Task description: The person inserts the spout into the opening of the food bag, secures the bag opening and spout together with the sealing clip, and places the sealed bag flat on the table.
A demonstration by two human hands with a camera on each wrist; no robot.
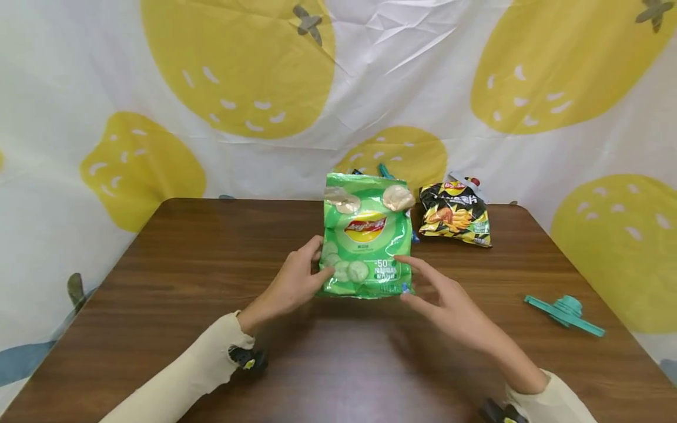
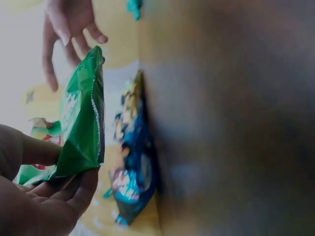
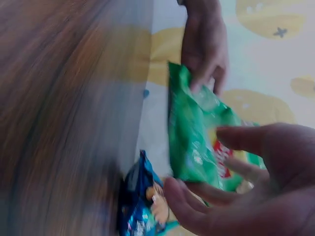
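Observation:
A green Lay's chip bag (image 1: 366,235) is held upright above the table, its printed front toward me. My left hand (image 1: 293,285) grips its lower left edge, thumb in front and fingers behind, as the left wrist view also shows (image 2: 44,191). Beside the lower right corner is my right hand (image 1: 449,305), thumb and fingers spread apart. In the right wrist view these spread fingers (image 3: 246,142) lie close around the bag; whether a fingertip touches it I cannot tell. A blue chip bag (image 3: 138,199) stands behind, mostly hidden in the head view.
A black chip bag (image 1: 455,214) stands at the back right of the brown wooden table (image 1: 222,258). A teal bag clip (image 1: 566,313) lies on the right side. Another teal piece (image 1: 385,171) pokes up behind the green bag. A fruit-patterned cloth (image 1: 238,64) hangs behind.

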